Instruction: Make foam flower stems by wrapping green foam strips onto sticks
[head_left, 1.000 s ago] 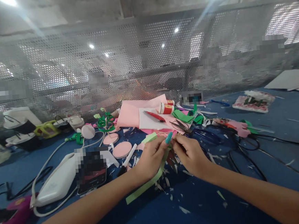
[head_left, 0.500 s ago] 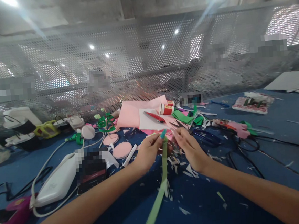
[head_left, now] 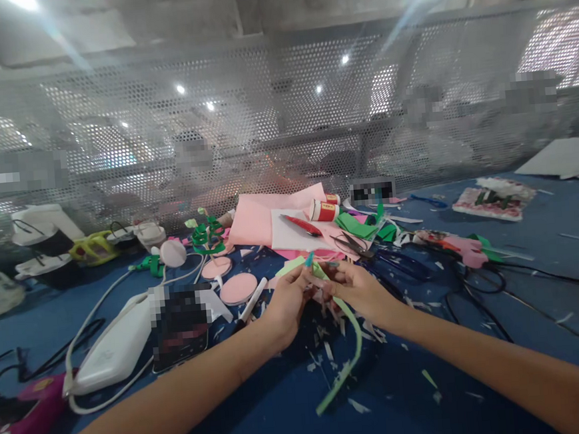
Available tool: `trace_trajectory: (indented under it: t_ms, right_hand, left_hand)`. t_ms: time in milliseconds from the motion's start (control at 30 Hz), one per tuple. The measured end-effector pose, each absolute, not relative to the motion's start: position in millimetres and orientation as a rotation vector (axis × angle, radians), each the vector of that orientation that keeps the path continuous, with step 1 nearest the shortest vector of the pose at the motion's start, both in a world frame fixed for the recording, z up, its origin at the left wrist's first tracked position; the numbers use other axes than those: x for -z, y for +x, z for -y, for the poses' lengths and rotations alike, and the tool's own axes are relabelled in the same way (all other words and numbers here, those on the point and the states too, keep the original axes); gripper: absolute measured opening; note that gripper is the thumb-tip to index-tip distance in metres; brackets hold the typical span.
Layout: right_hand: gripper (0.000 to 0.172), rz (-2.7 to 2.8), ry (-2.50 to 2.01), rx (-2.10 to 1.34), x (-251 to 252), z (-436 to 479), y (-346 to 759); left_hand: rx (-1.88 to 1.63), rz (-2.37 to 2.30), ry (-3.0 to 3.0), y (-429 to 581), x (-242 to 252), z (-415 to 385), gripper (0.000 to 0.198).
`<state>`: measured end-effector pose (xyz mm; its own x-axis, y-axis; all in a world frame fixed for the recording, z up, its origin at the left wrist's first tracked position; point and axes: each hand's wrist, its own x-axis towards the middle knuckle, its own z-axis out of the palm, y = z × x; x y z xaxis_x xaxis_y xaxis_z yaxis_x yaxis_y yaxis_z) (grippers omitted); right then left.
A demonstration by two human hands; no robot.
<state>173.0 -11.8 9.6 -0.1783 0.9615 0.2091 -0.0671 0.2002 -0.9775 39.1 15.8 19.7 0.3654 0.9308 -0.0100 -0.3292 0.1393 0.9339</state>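
Both hands meet in the middle over the table, holding a light green paper strip. My left hand is closed, pinching the strip between thumb and fingers; a teal nail shows at its tip. From the right, my right hand has its fingers pressed on the same strip. A short end of the strip sticks out beyond the left fingers. Its long end curves down from the right hand toward the table. Dark scissors lie just behind the right hand. Pink paper sheets and a red pen-like object lie farther back.
Paper scraps litter the blue table. Left stand a white power bank, a phone, cables, pink discs and a green spiral paper plant. Black cables run at right. Behind rises a perforated metal screen.
The strip's long end has swung from hanging left to curving down at the right. The right hand has moved in closer to the left hand and onto the strip.
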Motion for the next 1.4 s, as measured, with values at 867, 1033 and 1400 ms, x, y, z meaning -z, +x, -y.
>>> trace_trajectory:
  t_ms: [867, 1033, 1400]
  right_hand:
    - [0.031, 1.416, -1.039, -1.168, -13.4, 2.1, 183.6]
    - [0.037, 1.416, -1.025, -1.175, -13.7, 2.9, 182.5]
    - [0.036, 1.654, -1.062, -1.065, -14.4, 2.0, 189.6]
  left_hand:
    - [-1.154, -0.691, 2.113, 14.2, -12.5, -36.2, 0.023]
    - [-1.231, -0.705, 2.074, 15.7, -12.9, -31.2, 0.019]
    - [-1.219, -0.607, 1.966, 14.4, -8.0, -30.3, 0.027]
